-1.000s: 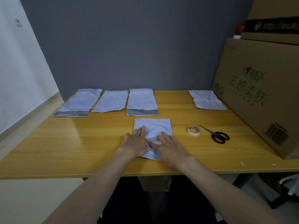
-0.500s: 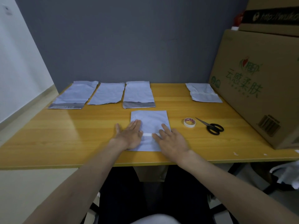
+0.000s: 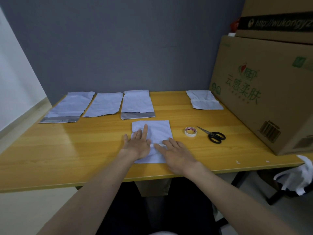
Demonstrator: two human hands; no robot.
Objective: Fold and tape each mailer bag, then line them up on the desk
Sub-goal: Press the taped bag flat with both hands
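A folded white mailer bag [image 3: 157, 131] lies near the front edge of the wooden desk [image 3: 76, 146]. My left hand [image 3: 138, 144] lies flat on its left half, fingers straight. My right hand [image 3: 177, 153] lies flat on its right half, fingers pointing left over a strip of white tape across the fold. Three unfolded mailer bags [image 3: 68, 107] [image 3: 104, 104] [image 3: 137, 104] lie side by side at the back left. One folded, taped bag [image 3: 204, 100] sits at the back right. A tape roll [image 3: 190, 131] and black scissors [image 3: 213, 135] lie to the right of my hands.
Large cardboard boxes [image 3: 264, 92] stand stacked on the right end of the desk, close to the folded bag and scissors. A grey wall backs the desk. White cloth [image 3: 298, 178] hangs on a chair beyond the front right corner.
My two hands have spread apart along the tape strip, the left hand sliding left and its fingers reaching further up the bag. The camera view has shifted slightly.
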